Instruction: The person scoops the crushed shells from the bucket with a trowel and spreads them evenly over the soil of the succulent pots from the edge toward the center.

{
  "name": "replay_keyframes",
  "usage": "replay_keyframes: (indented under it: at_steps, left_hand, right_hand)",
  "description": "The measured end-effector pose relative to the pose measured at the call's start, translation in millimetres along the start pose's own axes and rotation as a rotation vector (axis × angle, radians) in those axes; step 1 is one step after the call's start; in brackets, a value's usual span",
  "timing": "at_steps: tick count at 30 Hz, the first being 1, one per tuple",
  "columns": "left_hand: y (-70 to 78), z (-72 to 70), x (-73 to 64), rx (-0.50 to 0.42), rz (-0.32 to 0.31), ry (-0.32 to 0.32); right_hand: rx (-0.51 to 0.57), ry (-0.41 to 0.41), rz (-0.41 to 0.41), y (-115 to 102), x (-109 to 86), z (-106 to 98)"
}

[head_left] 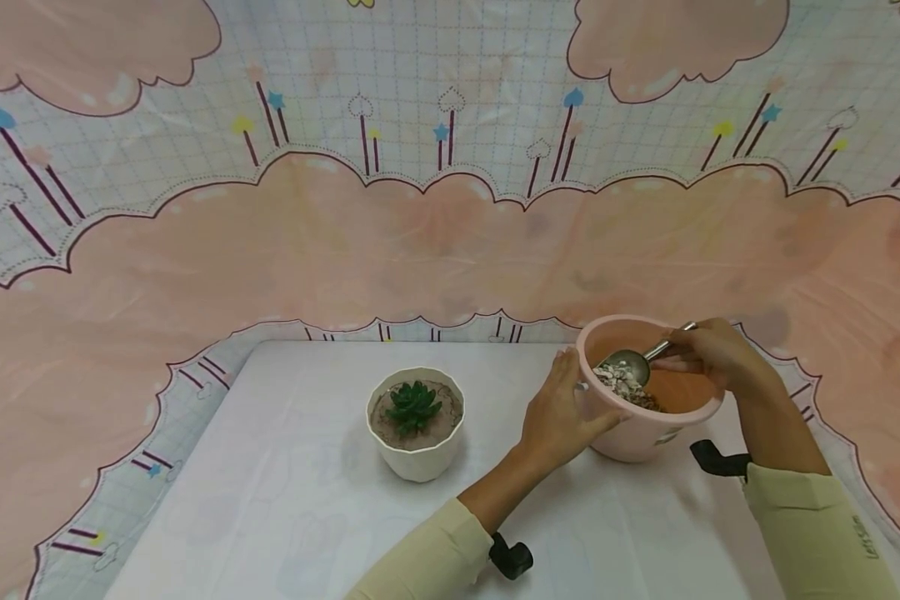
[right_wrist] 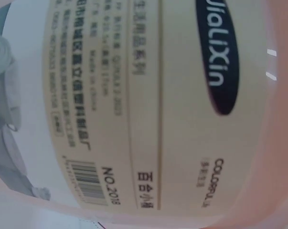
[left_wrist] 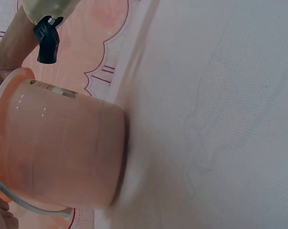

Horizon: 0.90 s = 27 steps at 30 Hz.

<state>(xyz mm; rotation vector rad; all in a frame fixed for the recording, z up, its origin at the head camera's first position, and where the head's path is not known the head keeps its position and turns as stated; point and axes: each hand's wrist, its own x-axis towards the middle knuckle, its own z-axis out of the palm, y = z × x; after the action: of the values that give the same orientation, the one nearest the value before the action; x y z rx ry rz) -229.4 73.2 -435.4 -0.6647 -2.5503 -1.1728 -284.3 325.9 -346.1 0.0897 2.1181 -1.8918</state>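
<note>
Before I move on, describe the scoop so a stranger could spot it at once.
Toward the far right corner of the white table is a pink bucket. In its mouth, the right hand holds the scoop by its handle, bowl against pale flakes. Its shiny metal sets it apart from bucket and flakes.

A pink cloud-patterned backdrop (head_left: 450,258) rises behind a white tabletop (head_left: 270,500).

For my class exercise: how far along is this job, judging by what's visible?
Looks done: the succulent stands in soil in its white pot.
In hand: the right hand holds a metal scoop at pale bits inside the pink bucket; the left hand touches its side.
Probably remaining: moving bits into the pot, whose soil shows no such layer.
</note>
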Motion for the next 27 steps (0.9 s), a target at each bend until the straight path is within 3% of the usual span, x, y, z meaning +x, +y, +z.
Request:
replay_keyframes:
  at_steps: [27]
  left_hand:
    - [0.8,-1.0,0.2,0.000,-0.024,-0.022]
  right_hand:
    - [0.216,0.011,0.036,-3.2,0.1,-10.3]
